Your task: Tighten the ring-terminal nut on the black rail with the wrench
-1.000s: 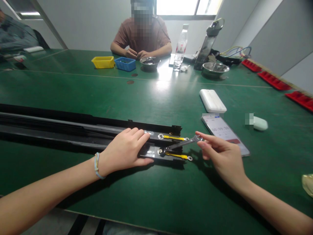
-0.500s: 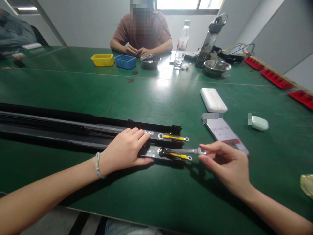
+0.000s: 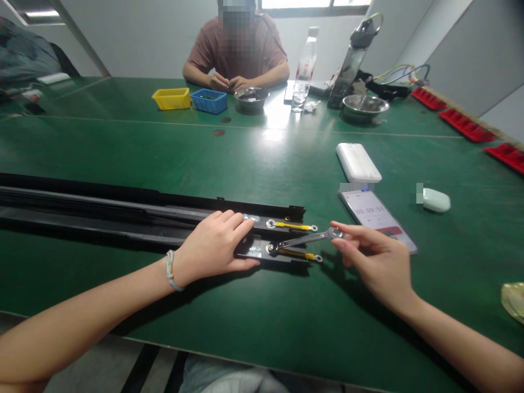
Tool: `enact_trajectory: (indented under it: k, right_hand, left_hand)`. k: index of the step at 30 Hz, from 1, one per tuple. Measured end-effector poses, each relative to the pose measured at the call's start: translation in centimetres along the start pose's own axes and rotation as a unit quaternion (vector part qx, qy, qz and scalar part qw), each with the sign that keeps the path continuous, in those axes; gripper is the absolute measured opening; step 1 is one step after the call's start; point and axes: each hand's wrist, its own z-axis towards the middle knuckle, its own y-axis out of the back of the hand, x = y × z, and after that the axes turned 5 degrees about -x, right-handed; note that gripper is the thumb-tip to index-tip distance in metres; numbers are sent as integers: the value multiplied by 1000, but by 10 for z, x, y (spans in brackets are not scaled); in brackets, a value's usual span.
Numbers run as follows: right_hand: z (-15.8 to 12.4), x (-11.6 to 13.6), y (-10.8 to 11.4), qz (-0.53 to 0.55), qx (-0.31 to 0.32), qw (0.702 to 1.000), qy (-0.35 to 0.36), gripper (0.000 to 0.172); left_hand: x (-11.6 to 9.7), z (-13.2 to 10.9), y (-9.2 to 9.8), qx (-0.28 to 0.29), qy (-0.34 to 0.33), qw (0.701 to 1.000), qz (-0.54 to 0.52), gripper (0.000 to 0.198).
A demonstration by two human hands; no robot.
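Two long black metal rails lie side by side, running off to the left. My left hand rests over both near their right ends, fingers across the far one and thumb along the near edge. Between the thumb and fingers of my right hand is the outer end of a silver wrench. Its other end sits around a bolt on the near rail. A yellow-sleeved lead with ring terminals is on the far rail; a similar yellow lead lies partly under the wrench.
Beyond the rails are a phone showing a timer, a white power bank and a pale small case. Farther back stand yellow and blue bins, metal bowls and bottles. A person sits opposite.
My right hand has swung the wrench's outer end away from me, so the wrench now slants over the near yellow lead. My left hand keeps its hold on the rails.
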Motion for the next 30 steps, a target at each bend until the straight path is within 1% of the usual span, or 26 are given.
enact_trajectory:
  k: [3, 8, 14, 18, 20, 22, 26, 30]
  right_hand:
    - [-2, 3, 2, 3, 0, 1000, -23, 27]
    - [-5, 7, 8, 2, 2, 1000, -26, 27]
    - [-4, 1, 10, 10, 10, 1000, -26, 25]
    - [-5, -2, 11, 41, 10, 999, 0, 12]
    - [-7, 0, 13, 47, 20, 999, 10, 9]
    - [-10, 3, 15, 48, 31, 998, 21, 9]
    - [-17, 10, 16, 54, 50, 996, 53, 14]
    - [-24, 10, 13, 60, 58, 994, 64, 12]
  left_hand:
    - [-6, -4, 4, -9, -1, 1000, -4, 59]
    - [-12, -8, 11, -16, 0, 1000, -4, 57]
    - [-11, -5, 6, -20, -7, 1000, 1, 59]
    - [-10, -3, 2, -24, -9, 1000, 4, 59]
    - [-10, -4, 1, -26, -10, 1000, 3, 59]
    - [-9, -5, 1, -24, -10, 1000, 4, 59]
    - [-9, -8, 1, -25, -12, 1000, 9, 60]
    - [-10, -10, -3, -31, -16, 999, 11, 61]
